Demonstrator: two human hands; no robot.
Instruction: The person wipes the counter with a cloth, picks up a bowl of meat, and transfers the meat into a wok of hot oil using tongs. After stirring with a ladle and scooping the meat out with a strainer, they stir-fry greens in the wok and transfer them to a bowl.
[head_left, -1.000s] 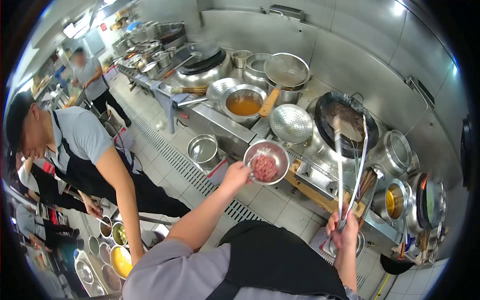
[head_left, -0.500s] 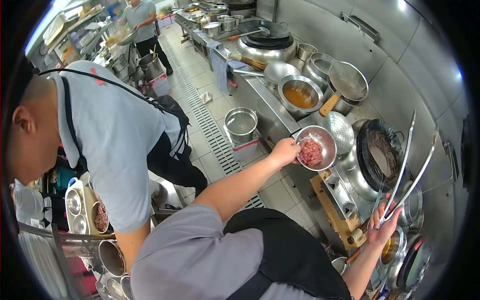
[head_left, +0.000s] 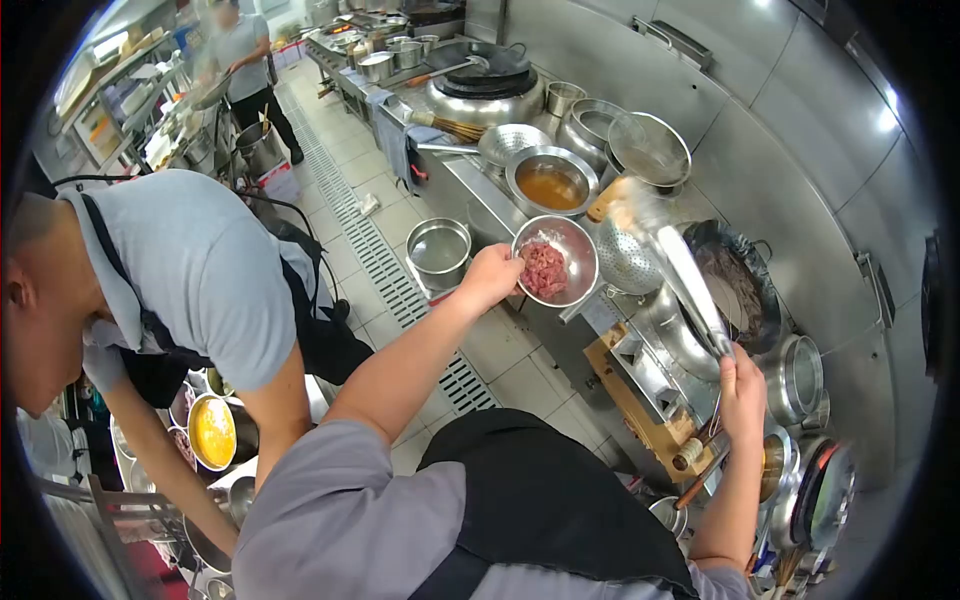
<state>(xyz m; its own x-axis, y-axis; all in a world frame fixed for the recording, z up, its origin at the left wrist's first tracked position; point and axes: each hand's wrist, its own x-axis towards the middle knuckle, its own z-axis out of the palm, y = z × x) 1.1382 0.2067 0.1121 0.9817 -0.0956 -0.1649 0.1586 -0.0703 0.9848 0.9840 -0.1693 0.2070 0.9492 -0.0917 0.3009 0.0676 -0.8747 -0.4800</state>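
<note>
My left hand grips the rim of a steel bowl, with its fingers closed. Raw sliced meat lies in the bowl, which is tilted toward me. Metal tongs are in my right hand, its fingers wrapped round their near end. The tong arms are close together and point up and left over a perforated ladle. Blur at their tips hides whether anything is between them. A wok with grey-brown contents sits on the burner right of the tongs.
A pot of amber liquid and a wire strainer stand behind the bowl. A steel bucket is on the floor by the drain grate. A co-worker bends over containers at my left; another person stands farther back.
The tongs have swung left and their arms have come together from wide apart. My left hand still holds the bowl. The co-worker has bent lower, and the whole view has shifted.
</note>
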